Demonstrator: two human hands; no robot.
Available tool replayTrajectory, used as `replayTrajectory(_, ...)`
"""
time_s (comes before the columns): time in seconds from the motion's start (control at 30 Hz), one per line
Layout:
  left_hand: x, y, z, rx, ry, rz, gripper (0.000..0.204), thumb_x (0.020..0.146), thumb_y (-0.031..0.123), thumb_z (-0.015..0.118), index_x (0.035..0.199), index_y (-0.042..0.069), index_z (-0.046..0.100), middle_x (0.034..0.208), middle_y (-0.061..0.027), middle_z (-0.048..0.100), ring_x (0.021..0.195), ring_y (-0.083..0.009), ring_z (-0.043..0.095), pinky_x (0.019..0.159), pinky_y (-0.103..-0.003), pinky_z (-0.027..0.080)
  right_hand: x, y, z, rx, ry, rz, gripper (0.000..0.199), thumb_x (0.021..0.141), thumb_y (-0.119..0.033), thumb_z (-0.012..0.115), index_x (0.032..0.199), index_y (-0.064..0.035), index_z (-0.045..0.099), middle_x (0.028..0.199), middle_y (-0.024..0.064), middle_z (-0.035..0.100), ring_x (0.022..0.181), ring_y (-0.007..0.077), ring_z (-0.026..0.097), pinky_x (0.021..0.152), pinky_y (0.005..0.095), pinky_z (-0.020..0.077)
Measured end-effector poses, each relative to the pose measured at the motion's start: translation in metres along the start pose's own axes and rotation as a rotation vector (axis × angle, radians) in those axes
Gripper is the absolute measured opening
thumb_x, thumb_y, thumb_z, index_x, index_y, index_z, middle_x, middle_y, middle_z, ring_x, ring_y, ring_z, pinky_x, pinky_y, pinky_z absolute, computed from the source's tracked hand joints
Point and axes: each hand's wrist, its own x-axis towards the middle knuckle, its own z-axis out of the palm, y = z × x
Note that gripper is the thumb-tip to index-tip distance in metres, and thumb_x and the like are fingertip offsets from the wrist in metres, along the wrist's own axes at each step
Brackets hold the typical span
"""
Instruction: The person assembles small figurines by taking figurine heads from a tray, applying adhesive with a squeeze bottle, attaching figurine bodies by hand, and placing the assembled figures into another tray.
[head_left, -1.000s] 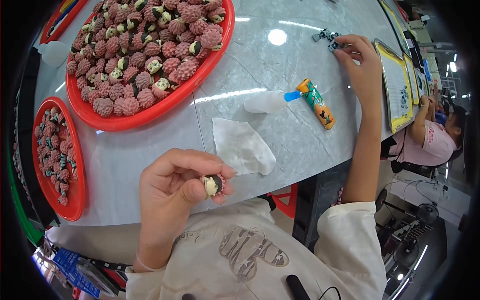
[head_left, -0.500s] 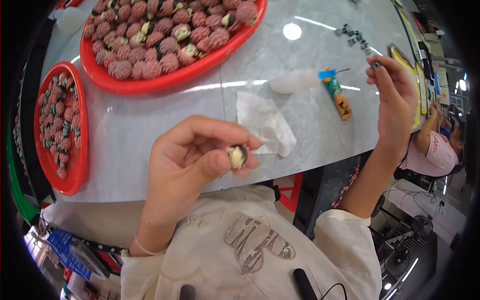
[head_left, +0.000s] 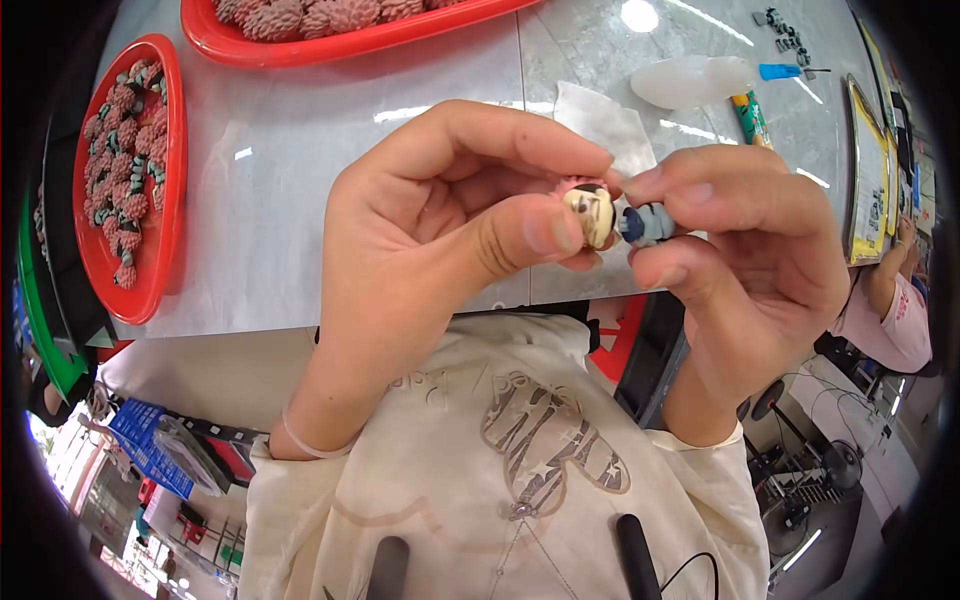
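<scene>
The left hand (head_left: 430,215) and the right hand (head_left: 765,240) were held close together near the centre of the frame, their fingertips nearly meeting. By the left hand, a small doll head (head_left: 592,217) was pinched between thumb and curled fingers; its back was covered by them, and only a cream face, a dark band and a bit of pink hair were left visible. By the right hand, a grey-blue piece (head_left: 655,224) with a darker navy end was pinched between thumb and fingertips, that end being turned toward the head just beside it. Whether the two were touching could not be told.

Behind the fingers, a white cloth (head_left: 612,125) was partly hidden. At the upper right, a translucent bottle (head_left: 690,80) with a blue nozzle was laid on its side, and a green-and-orange tube (head_left: 750,118) was partly covered by the right hand. Small dark pieces (head_left: 790,40) were scattered in the upper right corner, too small to be made out. The large red tray (head_left: 380,48) of pink pieces was cut off by the top edge; at the left, a smaller red tray (head_left: 178,180) was filled with pink and teal pieces.
</scene>
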Motion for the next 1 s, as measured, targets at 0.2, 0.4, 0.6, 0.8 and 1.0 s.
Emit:
replayTrajectory(0.2,-0.001,-0.001,0.0,-0.013,0.039,0.039,0.037,0.065,0.024,0.066,0.086,-0.002,0.049,0.08,-0.0114,0.054,0.07,-0.0144,0.055,0.055,-0.02,0.048,-0.001,-0.001,0.004,-0.172,0.005,-0.095,0.024,0.062,-0.007,0.066,0.079,0.0028,0.051,0.074,0.0178,0.054,0.063,0.0187,0.055,0.055,0.0205,0.0426)
replayTrajectory(0.4,-0.003,-0.005,-0.003,-0.001,0.043,0.093,0.028,0.064,0.018,0.066,0.081,-0.001,0.052,0.076,-0.0121,0.054,0.07,-0.0153,0.055,0.06,-0.022,0.047,-0.003,-0.002,0.015,-0.324,0.082,-0.181,0.021,0.061,-0.004,0.065,0.076,0.0034,0.052,0.072,0.0166,0.053,0.06,0.017,0.055,0.048,0.0186,0.0434)
replayTrajectory(0.6,-0.003,-0.006,-0.004,0.065,0.001,0.14,0.024,0.064,0.014,0.066,0.079,-0.001,0.053,0.076,-0.0126,0.054,0.069,-0.0159,0.055,0.062,-0.023,0.046,-0.005,0.0,0.017,-0.338,0.098,-0.18,0.018,0.063,-0.001,0.063,0.075,0.0038,0.052,0.071,0.0168,0.052,0.058,0.0164,0.056,0.049,0.0188,0.0454)
replayTrajectory(0.8,-0.001,-0.008,-0.006,0.078,-0.005,0.181,0.024,0.064,0.013,0.065,0.078,-0.001,0.053,0.077,-0.0129,0.054,0.068,-0.0151,0.055,0.061,-0.022,0.046,-0.005,0.001,0.017,-0.334,0.085,-0.162,0.014,0.066,0.0,0.06,0.076,0.0045,0.051,0.073,0.0173,0.052,0.054,0.0143,0.055,0.048,0.0182,0.0455)
replayTrajectory(1.0,-0.002,0.001,0.0,0.082,0.026,0.113,0.032,0.063,0.015,0.066,0.086,-0.001,0.051,0.081,-0.0123,0.054,0.071,-0.0145,0.054,0.062,-0.023,0.045,-0.004,0.004,0.017,-0.312,0.124,-0.148,0.014,0.07,-0.005,0.06,0.079,0.0027,0.053,0.08,0.0174,0.051,0.064,0.0164,0.052,0.054,0.0207,0.0433)
